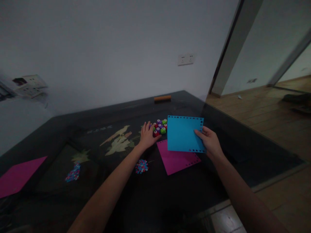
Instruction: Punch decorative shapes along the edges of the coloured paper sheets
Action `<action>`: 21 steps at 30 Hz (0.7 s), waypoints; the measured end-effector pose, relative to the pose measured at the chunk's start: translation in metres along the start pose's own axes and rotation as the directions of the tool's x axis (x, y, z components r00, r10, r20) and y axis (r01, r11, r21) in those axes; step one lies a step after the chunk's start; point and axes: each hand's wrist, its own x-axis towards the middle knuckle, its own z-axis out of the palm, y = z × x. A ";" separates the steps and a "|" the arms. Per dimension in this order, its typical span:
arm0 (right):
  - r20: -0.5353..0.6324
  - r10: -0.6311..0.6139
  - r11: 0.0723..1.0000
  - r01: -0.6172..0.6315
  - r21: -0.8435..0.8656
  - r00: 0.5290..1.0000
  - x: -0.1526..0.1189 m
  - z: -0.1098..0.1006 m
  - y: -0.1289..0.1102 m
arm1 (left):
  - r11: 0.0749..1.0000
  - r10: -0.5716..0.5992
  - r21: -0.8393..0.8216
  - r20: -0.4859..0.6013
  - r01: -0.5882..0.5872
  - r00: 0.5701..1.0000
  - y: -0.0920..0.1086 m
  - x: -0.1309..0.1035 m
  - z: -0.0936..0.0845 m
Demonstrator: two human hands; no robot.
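Note:
My right hand (211,140) pinches the right edge of a blue sheet of paper (184,134), which has small dark marks along its top, right side and lower right edge. Partly under it, a magenta sheet (176,161) with similar edge marks lies on the dark table. My left hand (147,136) rests with fingers spread at the left side of a cluster of small purple, green and red pieces (160,126) with white round tops. Some of these are hidden behind the fingers and the blue sheet; I see none held in that hand.
Small blue, red and white bits (141,166) lie in a round patch near my left forearm, with another pile (73,172) farther left. A second magenta sheet (20,174) is at the far left. An orange-brown stick (162,98) lies at the back of the dark table (201,191), by the wall.

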 end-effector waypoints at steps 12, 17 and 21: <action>0.118 0.113 0.990 -0.101 -0.098 0.987 0.000 0.002 0.003 | 0.995 -0.014 -0.103 -0.009 0.013 1.000 0.002 -0.004 -0.005; 0.158 0.125 0.979 -0.096 -0.180 0.979 0.003 0.001 0.010 | 0.985 0.007 -0.172 -0.103 -0.025 0.995 0.017 -0.020 -0.031; 0.169 0.146 0.963 -0.100 -0.251 0.975 0.003 0.003 0.013 | 0.964 0.074 -0.246 -0.100 -0.096 0.992 0.032 -0.047 -0.056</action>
